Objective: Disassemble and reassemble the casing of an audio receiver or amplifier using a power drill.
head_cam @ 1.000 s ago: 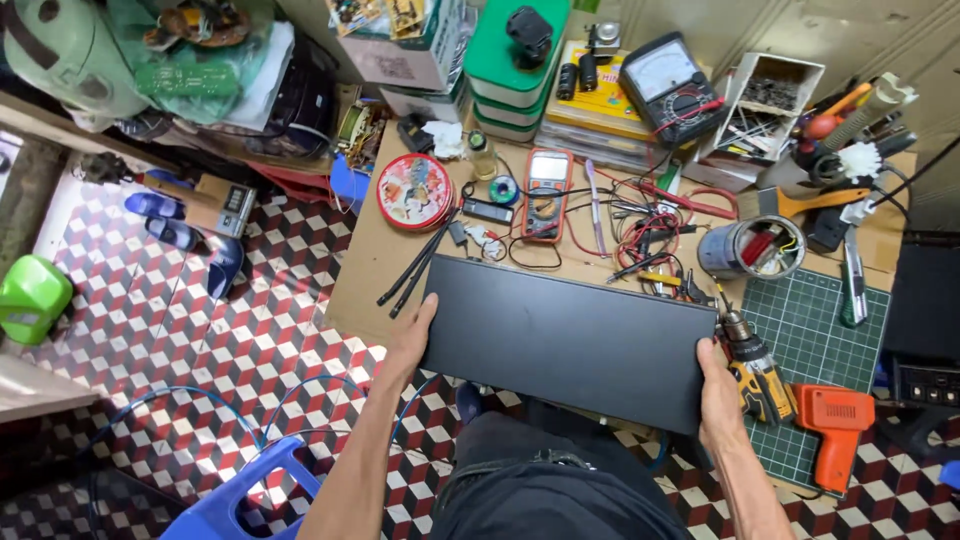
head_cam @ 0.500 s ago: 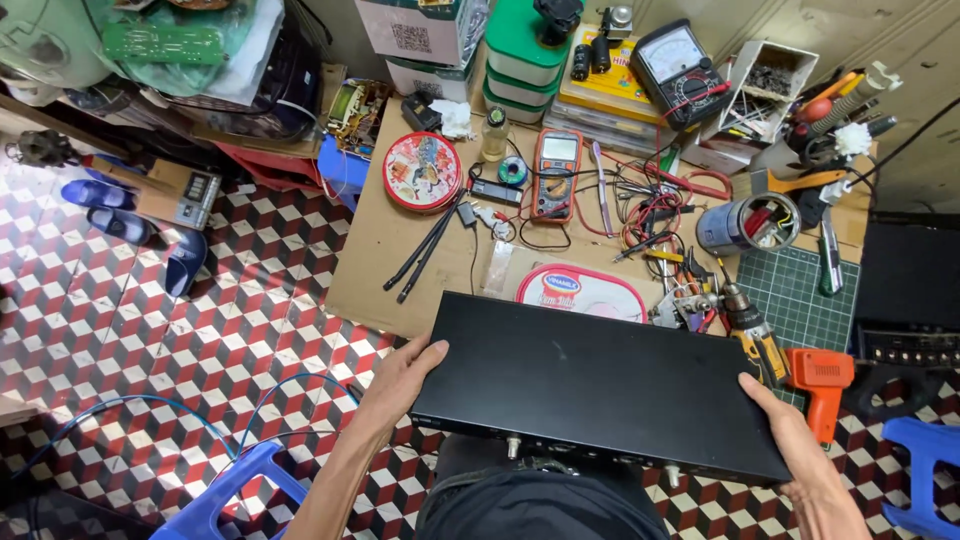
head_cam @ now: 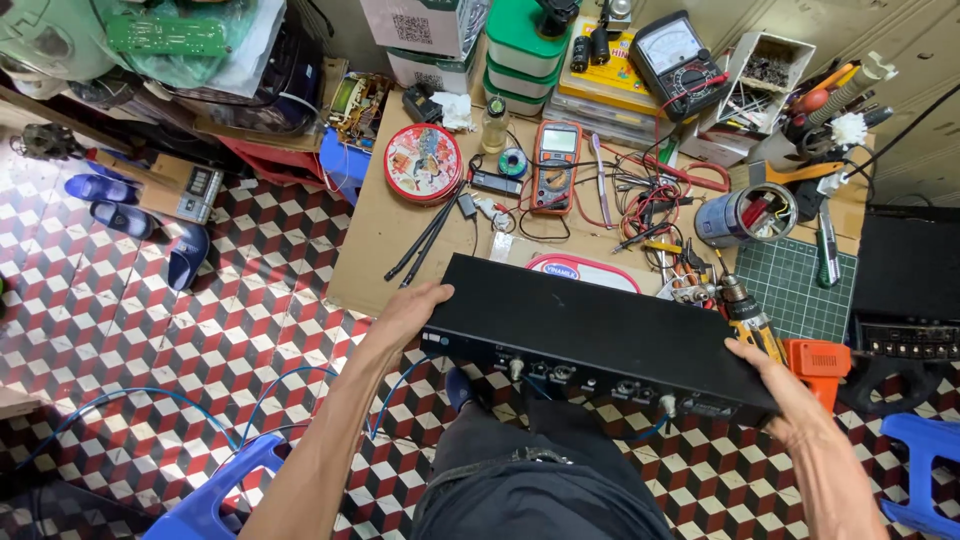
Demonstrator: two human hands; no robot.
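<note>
Black and flat, the long metal equipment case [head_cam: 600,335] is stretching across the lower middle of the frame, tilted so that its row of sockets and knobs is facing the camera. The left hand [head_cam: 415,310] is gripping the case's left end, thumb lying on the top panel and fingers curled underneath. The right hand [head_cam: 790,395] is clasping the lower right corner in the same way, closed around the edge. The case is hanging over the near edge of the brown workbench [head_cam: 385,240] and above the dark trousers at the bottom of the frame.

Behind the case, an oval white and red lid [head_cam: 585,270] is peeking out, partly hidden. A round red tin [head_cam: 423,163] is lying toward the upper left of the bench, with an orange multimeter [head_cam: 556,165] to its right among tangled red and black leads. At right of centre, a green cutting mat [head_cam: 795,285] is showing, and an orange drill [head_cam: 815,360] is lying just beside the right hand. Checked red, white and black floor tiles [head_cam: 180,350] are filling the left of the frame.
</note>
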